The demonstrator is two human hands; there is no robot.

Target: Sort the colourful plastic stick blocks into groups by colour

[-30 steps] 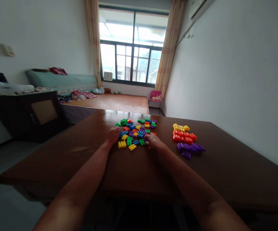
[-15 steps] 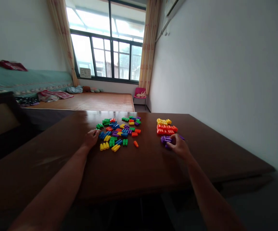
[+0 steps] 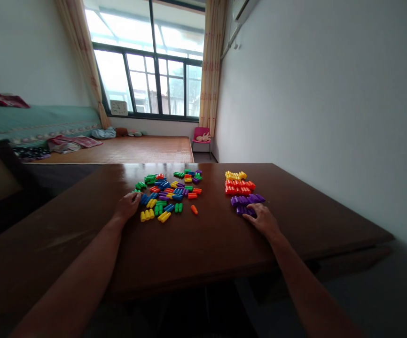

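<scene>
On the brown table [image 3: 203, 253], purple plastic blocks [image 3: 240, 201] form two rows at the right. My right hand [image 3: 263, 219] has thumb and fingers around the right end of the nearer purple row, partly hiding it. Behind it lie rows of red-orange blocks [image 3: 238, 187] and yellow blocks [image 3: 235, 175]. My left hand [image 3: 128, 205] rests at the left edge of a mixed pile of blocks [image 3: 168, 191] in green, blue, yellow, red and purple. Its fingers are curled together beside blue and green pieces; whatever they hold is hidden.
A single orange piece [image 3: 194, 210] lies apart between the pile and the sorted rows. Beyond the table stand a low bed [image 3: 147, 148] and a pink chair [image 3: 202, 134]. A white wall [image 3: 312, 103] runs along the right side.
My right hand has drawn slightly nearer, uncovering more of the purple blocks, which now lie in two tidier rows. The left hand keeps its place by the pile. The camera view has shifted slightly.
</scene>
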